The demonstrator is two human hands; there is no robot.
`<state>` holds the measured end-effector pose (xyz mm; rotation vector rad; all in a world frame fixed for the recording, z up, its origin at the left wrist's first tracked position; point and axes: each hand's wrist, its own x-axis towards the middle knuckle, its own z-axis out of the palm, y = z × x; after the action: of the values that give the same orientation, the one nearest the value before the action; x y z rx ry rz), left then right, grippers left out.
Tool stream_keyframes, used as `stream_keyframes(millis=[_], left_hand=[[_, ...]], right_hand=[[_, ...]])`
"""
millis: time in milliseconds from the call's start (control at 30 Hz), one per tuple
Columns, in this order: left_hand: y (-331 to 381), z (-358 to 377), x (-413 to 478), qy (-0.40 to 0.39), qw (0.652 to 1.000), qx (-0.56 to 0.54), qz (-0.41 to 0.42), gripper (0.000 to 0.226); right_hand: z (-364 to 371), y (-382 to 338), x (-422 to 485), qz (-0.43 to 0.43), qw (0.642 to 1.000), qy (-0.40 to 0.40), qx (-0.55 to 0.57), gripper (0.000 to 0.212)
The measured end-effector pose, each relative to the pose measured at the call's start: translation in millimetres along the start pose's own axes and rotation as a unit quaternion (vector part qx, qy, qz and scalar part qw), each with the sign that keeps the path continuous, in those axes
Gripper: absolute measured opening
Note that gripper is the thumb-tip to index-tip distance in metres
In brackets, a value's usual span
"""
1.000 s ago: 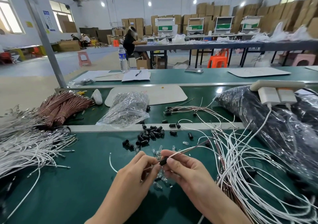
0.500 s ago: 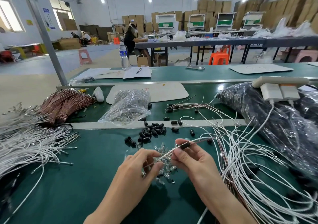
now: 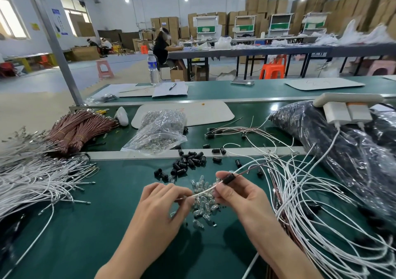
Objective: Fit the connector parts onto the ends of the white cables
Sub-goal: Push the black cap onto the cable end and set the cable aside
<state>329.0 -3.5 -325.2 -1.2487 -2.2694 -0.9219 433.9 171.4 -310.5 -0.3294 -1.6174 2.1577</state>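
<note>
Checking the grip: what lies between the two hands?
Head view: a white cable stretch runs from left hand to right hand, over clear parts.

Blue wall poster [image 3: 57,21]: print too small to read
Water bottle label [image 3: 152,65]: blurred, not legible
White board [image 3: 205,112]: faint orange mark, unreadable

A water bottle [image 3: 153,69] stands at the far edge of the green table [image 3: 267,90], beside papers [image 3: 165,92] with a pen [image 3: 172,86] on top. Beyond, a person [image 3: 161,48] sits at a long dark table [image 3: 257,50], with cardboard boxes [image 3: 259,5] stacked along the wall.
</note>
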Motion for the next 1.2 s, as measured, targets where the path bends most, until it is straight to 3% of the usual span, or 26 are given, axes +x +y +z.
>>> stream_keyframes(millis=[200,333,500,700,867,1067,1200], left_hand=[[4.0,5.1,1.9,0.038,0.999,-0.001,0.027,0.018],[5.7,6.1,0.9,0.028,0.999,-0.015,0.026,0.016],[0.9,-1.4,0.5,0.018,0.999,-0.033,0.013,0.012],[13.9,3.2,-2.9,0.000,0.998,-0.068,0.000,0.015],[6.2,-1.7,-3.5,-0.021,0.996,-0.083,-0.034,0.019],[9.4,-1.2,-1.3,-0.022,0.990,-0.134,-0.030,0.009],[12.3,1.0,-1.9,-0.023,0.989,-0.143,-0.034,0.012]], right_hand=[[3.7,3.9,-1.4,0.012,0.999,-0.027,-0.039,0.023],[10.3,11.3,-0.7,0.016,0.996,-0.049,-0.068,0.017],[2.1,7.2,0.3,0.000,0.999,-0.029,-0.030,0.028],[10.5,12.2,-2.4,0.022,0.995,-0.087,-0.053,0.019],[2.1,10.4,0.4,0.021,0.998,-0.052,-0.023,0.021],[1.4,9.7,-0.6,0.019,0.998,-0.052,-0.030,0.023],[7.8,13.1,-1.4,0.023,0.995,-0.076,-0.061,0.014]])
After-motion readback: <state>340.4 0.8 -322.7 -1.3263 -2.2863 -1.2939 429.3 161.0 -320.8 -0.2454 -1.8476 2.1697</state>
